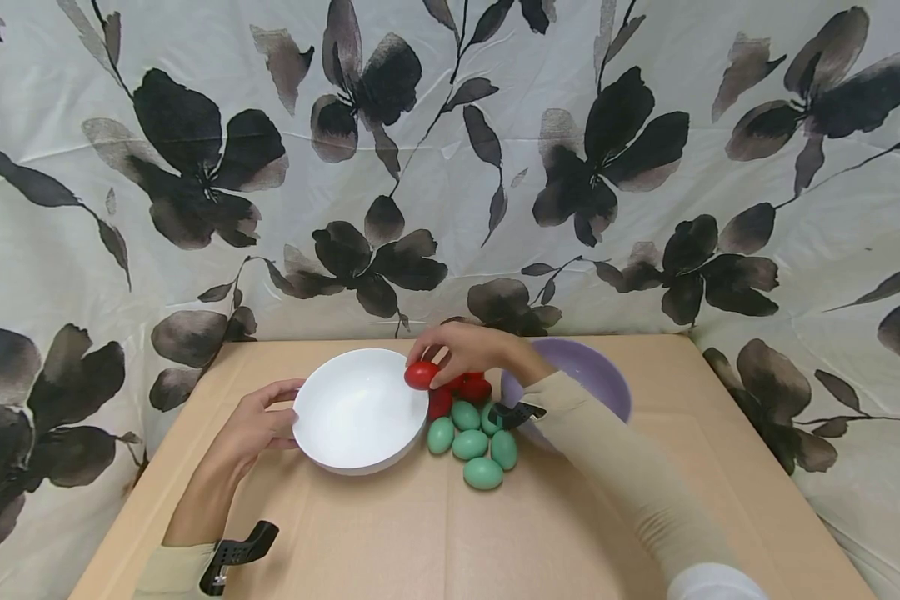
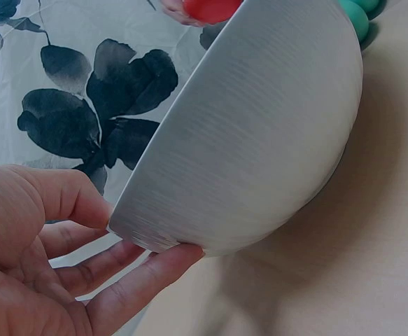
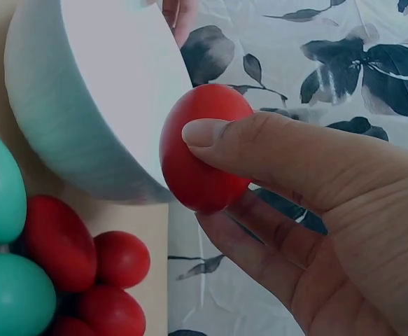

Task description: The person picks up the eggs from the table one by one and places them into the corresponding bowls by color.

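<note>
My right hand (image 1: 461, 350) pinches a red egg (image 3: 207, 150) between thumb and fingertips, over the right rim of the white bowl (image 1: 360, 408). The inside of this bowl shows plain white. My left hand (image 2: 64, 245) grips the bowl's left side, its thumb at the rim and its fingers against the outer wall. Just right of the bowl lie several green eggs (image 1: 483, 473) in a cluster. More red eggs (image 3: 60, 241) sit behind them, partly hidden in the head view by my right hand.
A purple bowl (image 1: 607, 379) stands at the back right, partly covered by my right forearm. All of this is on a light wooden table (image 1: 390, 542). Behind the table's far edge hangs a white cloth (image 1: 480, 275) with dark flowers.
</note>
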Demonstrator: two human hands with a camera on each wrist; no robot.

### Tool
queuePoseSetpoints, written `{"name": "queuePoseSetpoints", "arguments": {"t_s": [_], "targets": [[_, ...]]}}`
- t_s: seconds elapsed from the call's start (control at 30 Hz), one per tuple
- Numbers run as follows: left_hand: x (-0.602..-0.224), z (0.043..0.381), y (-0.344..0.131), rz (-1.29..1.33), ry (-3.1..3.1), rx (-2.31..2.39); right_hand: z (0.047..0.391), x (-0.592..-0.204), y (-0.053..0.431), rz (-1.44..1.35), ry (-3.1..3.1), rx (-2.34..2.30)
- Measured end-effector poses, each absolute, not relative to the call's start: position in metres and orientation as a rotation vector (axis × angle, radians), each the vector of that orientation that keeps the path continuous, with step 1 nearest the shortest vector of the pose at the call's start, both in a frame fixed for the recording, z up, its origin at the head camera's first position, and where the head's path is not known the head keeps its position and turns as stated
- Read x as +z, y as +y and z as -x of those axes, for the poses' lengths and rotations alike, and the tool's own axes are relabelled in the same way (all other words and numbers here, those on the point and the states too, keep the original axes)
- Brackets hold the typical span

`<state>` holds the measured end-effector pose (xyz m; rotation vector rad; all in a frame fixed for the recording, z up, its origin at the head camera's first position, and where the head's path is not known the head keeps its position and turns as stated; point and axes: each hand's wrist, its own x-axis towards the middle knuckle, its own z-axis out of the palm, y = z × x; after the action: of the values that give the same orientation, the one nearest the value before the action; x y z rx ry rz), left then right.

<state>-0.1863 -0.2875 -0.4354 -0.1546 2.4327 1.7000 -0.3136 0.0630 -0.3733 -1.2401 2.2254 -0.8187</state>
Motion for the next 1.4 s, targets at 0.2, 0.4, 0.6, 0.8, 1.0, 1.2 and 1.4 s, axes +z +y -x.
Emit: {"name": "queuePoseSetpoints", "arguments": {"t_s": [0.2, 0.4, 0.6, 0.8, 1.0, 1.2, 1.4], "targets": [[-0.437, 0.184, -0.287, 0.139, 2.432, 1.707, 0.308, -0.376, 0.056, 1.281, 2.201, -0.803], [-0.437, 0.181, -0.286, 0.141, 2.427, 1.71, 0.304, -0.381, 0.048, 1.29, 2.183, -0.812], [-0.435, 0.178, -0.284, 0.137, 2.427, 1.707, 0.3, -0.385, 0.042, 1.288, 2.154, -0.788], [-0.434, 0.176, -0.283, 0.15, 2.423, 1.711, 0.295, -0.388, 0.036, 1.357, 2.107, -0.774], [-0.434, 0.174, -0.282, 0.16, 2.426, 1.711, 0.292, -0.395, 0.03, 1.375, 2.049, -0.769], [-0.433, 0.173, -0.281, 0.166, 2.421, 1.712, 0.288, -0.4, 0.022, 1.399, 2.02, -0.737], [-0.433, 0.172, -0.281, 0.166, 2.418, 1.713, 0.285, -0.404, 0.015, 1.399, 1.993, -0.728]]}}
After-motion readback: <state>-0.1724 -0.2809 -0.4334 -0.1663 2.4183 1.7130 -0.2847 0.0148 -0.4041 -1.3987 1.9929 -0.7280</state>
